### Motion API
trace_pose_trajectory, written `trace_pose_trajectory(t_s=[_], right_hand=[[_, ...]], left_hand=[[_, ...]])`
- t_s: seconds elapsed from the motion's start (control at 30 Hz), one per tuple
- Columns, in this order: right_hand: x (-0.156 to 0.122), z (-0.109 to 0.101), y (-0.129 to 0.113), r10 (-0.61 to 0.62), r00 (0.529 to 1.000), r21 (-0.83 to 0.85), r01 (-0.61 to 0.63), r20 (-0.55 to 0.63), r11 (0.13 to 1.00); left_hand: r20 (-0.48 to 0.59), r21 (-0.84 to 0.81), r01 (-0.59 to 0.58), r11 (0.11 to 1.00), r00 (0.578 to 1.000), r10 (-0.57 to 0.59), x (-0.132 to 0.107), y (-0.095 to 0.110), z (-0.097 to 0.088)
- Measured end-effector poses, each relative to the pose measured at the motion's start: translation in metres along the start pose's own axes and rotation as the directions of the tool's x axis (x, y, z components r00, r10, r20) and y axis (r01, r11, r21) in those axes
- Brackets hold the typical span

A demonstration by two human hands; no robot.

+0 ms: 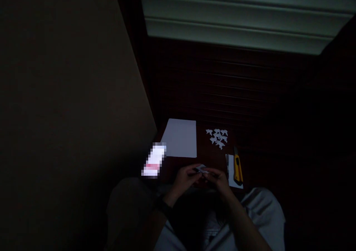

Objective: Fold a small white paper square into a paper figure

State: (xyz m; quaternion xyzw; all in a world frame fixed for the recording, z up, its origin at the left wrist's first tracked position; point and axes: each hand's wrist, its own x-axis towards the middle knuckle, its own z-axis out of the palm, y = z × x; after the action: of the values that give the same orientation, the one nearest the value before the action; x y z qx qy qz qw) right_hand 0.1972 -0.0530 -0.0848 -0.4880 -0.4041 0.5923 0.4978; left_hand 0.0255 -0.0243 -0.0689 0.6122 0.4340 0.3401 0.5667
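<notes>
The scene is very dark. My left hand (184, 179) and my right hand (219, 178) meet over the near edge of a small dark wooden table (211, 152), fingers pinched on a small folded piece of white paper (201, 168) held between them. A dark band sits on my left wrist. Beyond the hands lies a blank white paper sheet (180, 138). To its right is a cluster of several small folded white paper shapes (217, 137).
A yellow utility knife (237, 167) lies on a white paper strip at the table's right. A blurred bright object (154, 161) rests at the left edge. A wall (69, 95) rises on the left; dark slatted wood and a pale blind are behind.
</notes>
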Motion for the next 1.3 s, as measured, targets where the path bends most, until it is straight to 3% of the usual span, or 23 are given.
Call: trace_pose_trajectory(t_s=[0.13,0.37,1.03,1.3], right_hand=[[-0.001,0.0,-0.001,-0.023,1.0,0.019,0.022,0.01,1.0],[0.001,-0.001,0.003,-0.014,1.0,0.05,0.012,0.024,0.999],[0.006,-0.008,0.013,-0.01,0.999,-0.053,0.007,-0.045,0.999],[0.005,-0.008,0.013,-0.015,0.999,-0.055,0.013,-0.04,0.998]], left_hand=[[0.024,-0.119,0.114,0.986,0.993,-0.111,0.004,-0.008,0.003],[-0.033,-0.175,0.118,0.978,0.991,-0.126,0.004,-0.008,0.006],[-0.002,-0.209,0.185,0.96,0.982,-0.19,0.009,-0.011,0.005],[-0.014,-0.181,0.113,0.977,0.993,-0.117,0.01,-0.013,0.007]])
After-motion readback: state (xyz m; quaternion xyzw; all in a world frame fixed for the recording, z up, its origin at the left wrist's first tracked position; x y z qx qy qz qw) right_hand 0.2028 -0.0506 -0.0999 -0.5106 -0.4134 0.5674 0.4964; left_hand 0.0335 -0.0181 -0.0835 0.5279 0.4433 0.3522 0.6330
